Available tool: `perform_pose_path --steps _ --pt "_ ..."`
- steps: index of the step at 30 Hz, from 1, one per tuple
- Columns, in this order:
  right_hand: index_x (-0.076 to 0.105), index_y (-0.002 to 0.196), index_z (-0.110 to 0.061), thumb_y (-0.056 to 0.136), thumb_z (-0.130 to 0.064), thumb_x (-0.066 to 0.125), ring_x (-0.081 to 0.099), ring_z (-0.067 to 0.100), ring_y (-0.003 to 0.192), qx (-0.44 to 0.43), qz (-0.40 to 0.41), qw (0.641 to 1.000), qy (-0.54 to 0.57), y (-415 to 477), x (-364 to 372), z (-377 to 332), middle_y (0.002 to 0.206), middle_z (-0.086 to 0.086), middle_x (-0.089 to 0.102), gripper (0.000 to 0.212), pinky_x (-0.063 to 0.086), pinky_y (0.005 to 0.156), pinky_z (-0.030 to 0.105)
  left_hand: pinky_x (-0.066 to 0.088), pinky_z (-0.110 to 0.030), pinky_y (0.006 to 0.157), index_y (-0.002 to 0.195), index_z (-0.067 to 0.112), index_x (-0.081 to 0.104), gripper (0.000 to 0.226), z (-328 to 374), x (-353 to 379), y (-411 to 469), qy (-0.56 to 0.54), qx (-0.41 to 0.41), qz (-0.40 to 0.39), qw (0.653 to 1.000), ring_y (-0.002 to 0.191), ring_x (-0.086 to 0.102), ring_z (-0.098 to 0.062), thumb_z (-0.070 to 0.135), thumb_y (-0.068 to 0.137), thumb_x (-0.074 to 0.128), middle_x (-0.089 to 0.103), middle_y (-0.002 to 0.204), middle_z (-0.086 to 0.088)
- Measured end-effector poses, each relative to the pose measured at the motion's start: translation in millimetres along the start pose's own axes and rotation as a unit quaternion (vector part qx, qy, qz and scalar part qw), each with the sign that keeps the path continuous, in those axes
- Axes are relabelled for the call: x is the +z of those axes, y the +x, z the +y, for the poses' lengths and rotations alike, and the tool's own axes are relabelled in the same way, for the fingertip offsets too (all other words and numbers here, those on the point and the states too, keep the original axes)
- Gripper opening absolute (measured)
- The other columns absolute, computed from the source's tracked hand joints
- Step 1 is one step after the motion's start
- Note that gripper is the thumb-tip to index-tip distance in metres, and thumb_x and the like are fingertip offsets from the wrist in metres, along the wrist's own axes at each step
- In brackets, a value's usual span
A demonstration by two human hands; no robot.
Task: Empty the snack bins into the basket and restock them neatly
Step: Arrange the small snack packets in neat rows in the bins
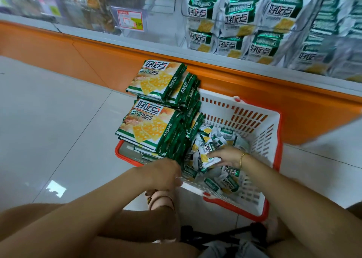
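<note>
Down on the shop floor (49, 120), a right hand (227, 156) pinches a small green-and-white foil snack packet (208, 159) inside the white slatted plastic basket (260, 140) w/ red rim; left hand (166, 171) sits at the near rim, fingers hidden — grip can't be told. Packet lies flattish, long axis crosswise, end toward stacked large green-and-yellow cracker packs (148, 128) — leaning, prob. sliding if nudged.

1 basket (254, 108), 2 stacks of lg packs (156, 79) (148, 126), 1 price tag (130, 20), 2 hands (166, 173) (225, 156), small pkts (229, 181) too many to count.
</note>
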State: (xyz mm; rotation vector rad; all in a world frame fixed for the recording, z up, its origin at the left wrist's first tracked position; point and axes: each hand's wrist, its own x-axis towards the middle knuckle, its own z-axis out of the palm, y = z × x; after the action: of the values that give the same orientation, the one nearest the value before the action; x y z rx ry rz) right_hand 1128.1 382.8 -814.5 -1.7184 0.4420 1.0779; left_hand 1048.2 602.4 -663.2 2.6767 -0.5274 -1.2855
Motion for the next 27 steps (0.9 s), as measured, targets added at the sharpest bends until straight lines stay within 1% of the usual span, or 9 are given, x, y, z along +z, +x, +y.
perform_pose_path --steps 3,6,9,12,14,17,20,24,27 --pt "0.054 0.129 0.003 0.083 -0.024 0.075 0.053 0.024 0.122 -0.016 0.021 1.000 0.003 -8 -12 0 0.155 0.013 0.029 0.057 0.056 0.085 0.029 0.046 -0.039 0.092 0.116 0.003 0.063 0.040 4 -1 2 -0.003 -0.004 -0.024 1.000 0.111 0.057 -0.028 0.035 0.097 0.048 0.060 0.114 -0.010" --pt "0.059 0.117 -0.002 0.088 -0.027 0.070 0.052 0.022 0.119 -0.013 0.047 0.999 0.010 -11 -18 4 0.151 0.011 0.035 0.040 0.049 0.099 0.033 0.047 -0.039 0.091 0.112 0.003 0.064 0.039 6 1 5 0.009 -0.009 -0.040 0.999 0.109 0.056 -0.027 0.037 0.097 0.049 0.057 0.111 -0.010" --pt "0.050 0.131 0.000 0.090 -0.021 0.067 0.052 0.023 0.110 0.009 0.049 0.997 0.054 -12 -13 5 0.138 0.014 0.046 0.050 0.042 0.105 0.034 0.047 -0.034 0.081 0.095 0.009 0.067 0.029 1 4 11 -0.015 -0.008 -0.033 0.999 0.093 0.056 -0.023 0.034 0.094 0.051 0.057 0.097 -0.007" --pt "0.031 0.146 -0.004 0.088 -0.025 0.070 0.041 0.032 0.135 0.055 0.043 0.996 0.064 -10 -3 6 0.143 0.017 0.041 0.073 0.041 0.107 0.037 0.040 -0.030 0.072 0.081 0.013 0.059 0.024 -6 6 15 -0.022 -0.009 -0.033 0.999 0.081 0.048 -0.017 0.032 0.093 0.050 0.051 0.087 -0.004" --pt "0.025 0.151 -0.008 0.085 -0.029 0.072 0.039 0.035 0.136 0.075 0.030 0.994 0.080 -8 4 8 0.147 0.019 0.038 0.084 0.046 0.102 0.036 0.036 -0.029 0.070 0.080 0.018 0.050 0.019 -7 6 17 -0.016 -0.004 -0.030 0.999 0.078 0.042 -0.016 0.031 0.094 0.050 0.045 0.086 -0.003" --pt "0.025 0.150 -0.006 0.089 -0.034 0.067 0.030 0.036 0.141 0.072 0.007 0.995 0.071 -2 18 13 0.153 0.019 0.029 0.079 0.042 0.106 0.037 0.033 -0.029 0.069 0.079 0.017 0.046 0.019 -9 7 21 -0.018 0.000 -0.033 0.999 0.078 0.038 -0.015 0.030 0.093 0.050 0.041 0.085 -0.002" --pt "0.030 0.147 -0.001 0.089 -0.038 0.066 0.032 0.033 0.139 0.055 0.027 0.996 0.064 3 29 18 0.154 0.016 0.030 0.077 0.040 0.101 0.039 0.033 -0.032 0.068 0.076 0.018 0.046 0.021 -10 6 22 -0.033 -0.004 -0.038 0.999 0.075 0.038 -0.016 0.034 0.089 0.049 0.041 0.083 -0.002" --pt "0.034 0.144 0.000 0.091 -0.030 0.065 0.032 0.032 0.139 0.040 0.015 0.998 0.048 1 24 9 0.154 0.016 0.030 0.069 0.037 0.109 0.040 0.038 -0.038 0.067 0.070 0.011 0.049 0.032 -2 -7 18 -0.013 -0.008 -0.067 0.998 0.069 0.041 -0.021 0.031 0.094 0.050 0.046 0.074 -0.008" --pt "0.036 0.143 -0.002 0.090 -0.027 0.066 0.033 0.032 0.138 0.010 0.000 0.999 0.037 -13 2 -10 0.155 0.013 0.029 0.066 0.040 0.108 0.039 0.034 -0.033 0.061 0.073 0.008 0.051 0.035 9 -36 5 0.000 0.006 -0.051 0.999 0.060 0.037 -0.020 0.035 0.096 0.049 0.044 0.072 -0.008"
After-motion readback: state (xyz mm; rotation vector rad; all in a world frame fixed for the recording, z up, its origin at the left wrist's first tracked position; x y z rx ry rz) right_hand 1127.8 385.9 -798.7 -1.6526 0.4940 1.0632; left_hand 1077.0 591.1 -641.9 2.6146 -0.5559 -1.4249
